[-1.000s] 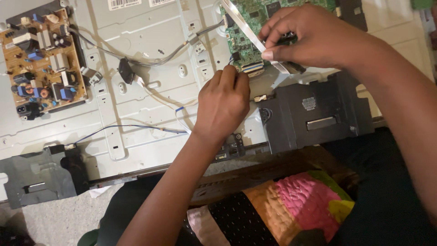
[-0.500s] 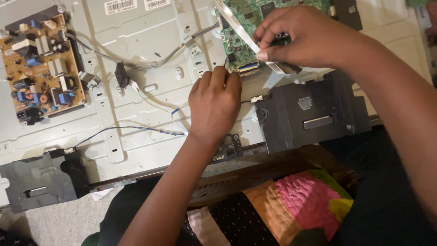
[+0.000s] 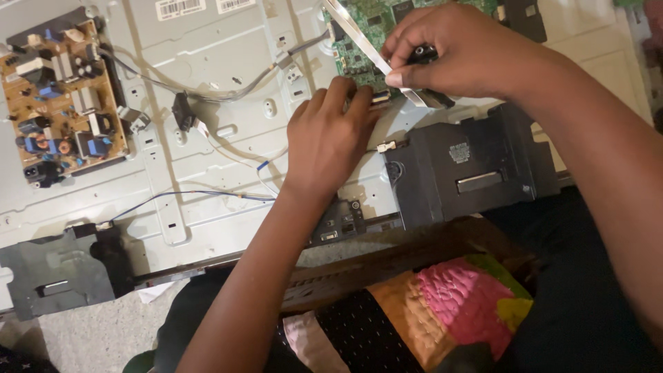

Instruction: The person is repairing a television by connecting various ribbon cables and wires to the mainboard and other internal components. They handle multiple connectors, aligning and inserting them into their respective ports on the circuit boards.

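Opened flat-screen back panel [image 3: 207,76] of pale grey stamped metal, ribbed and dotted with screw bosses, lying face down. Mounted at its left end: a tan power board [image 3: 62,103] crowded with blue and black components. At the top centre: a green circuit board [image 3: 373,34], partly covered. Right hand [image 3: 463,52] closed in a pinch on a flat white ribbon cable [image 3: 359,41], thumb and forefinger gripping it just above the green board's lower edge, the strip running up and left across the board. Left hand [image 3: 331,138] palm down on the panel, fingers curled narrow, fingertips [image 3: 356,100] pressing at the board's lower edge just beside the cable end; whether holding anything, cannot tell. Two white rectangular barcode labels [image 3: 181,8] stuck along the panel's top edge. Thin grey and blue wires [image 3: 200,197] looping over the metal. Dark matte plastic brackets at lower left [image 3: 55,273] and at right [image 3: 469,166], the right one bearing a small grey sticker. Patchwork cloth [image 3: 449,297] in pink, orange and green below.
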